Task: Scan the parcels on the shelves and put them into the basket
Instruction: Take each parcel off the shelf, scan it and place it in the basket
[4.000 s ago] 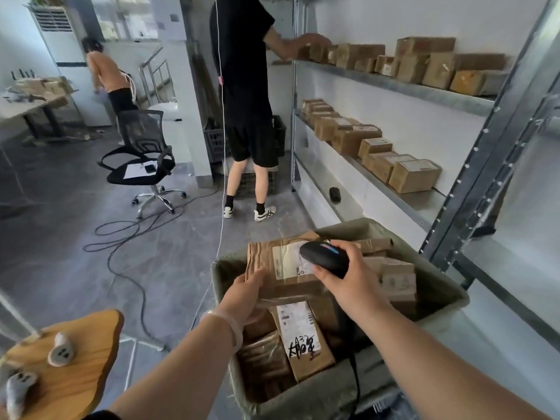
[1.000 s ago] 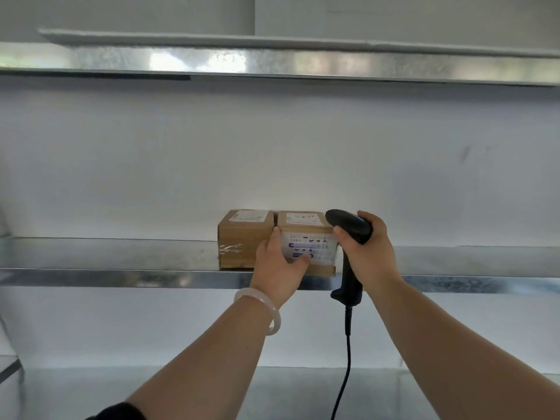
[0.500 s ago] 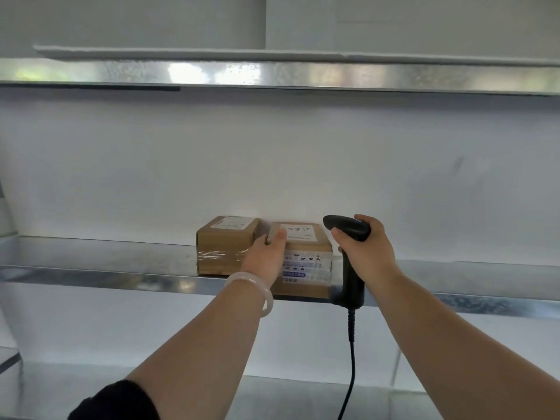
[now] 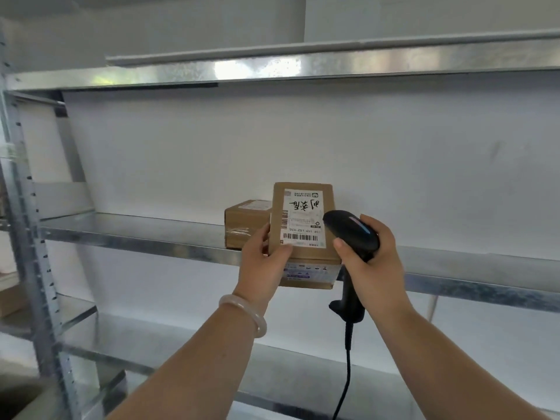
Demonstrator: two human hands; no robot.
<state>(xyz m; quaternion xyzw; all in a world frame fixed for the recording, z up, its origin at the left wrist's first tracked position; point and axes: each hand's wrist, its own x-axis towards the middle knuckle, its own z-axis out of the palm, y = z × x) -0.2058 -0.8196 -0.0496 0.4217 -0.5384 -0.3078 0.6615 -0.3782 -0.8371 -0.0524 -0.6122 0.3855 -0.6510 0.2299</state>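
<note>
The parcel (image 4: 303,237) in my left hand (image 4: 262,269) sits at the centre of the frame, tipped so that its top face looks at me, and its white shipping label (image 4: 303,218) lies upside down from where I stand. Across the label run three large handwritten black characters, with one barcode along the label's lower edge, a second running up its left edge, and a printed code between them that looks like 159-L02-520 (the small print is too fine for me to be sure). A small round green mark sits in the label's upper right corner. On the parcel's front face a second sticker (image 4: 309,272) carries blue and purple print that I cannot read. My left thumb presses on the lower left corner of the label while my fingers curl round the parcel's left side, gripping it in front of the edge of the middle shelf (image 4: 136,233); I cannot tell whether it touches the metal. My right hand (image 4: 371,262) is wrapped tight round the black scanner (image 4: 351,230), whose head sits just beside the parcel's right edge, with a blue strip of light on top. Its cable (image 4: 347,374) hangs toward the bottom of the frame. Another parcel (image 4: 245,222) rests on the shelf just left of and behind the one I hold.
</note>
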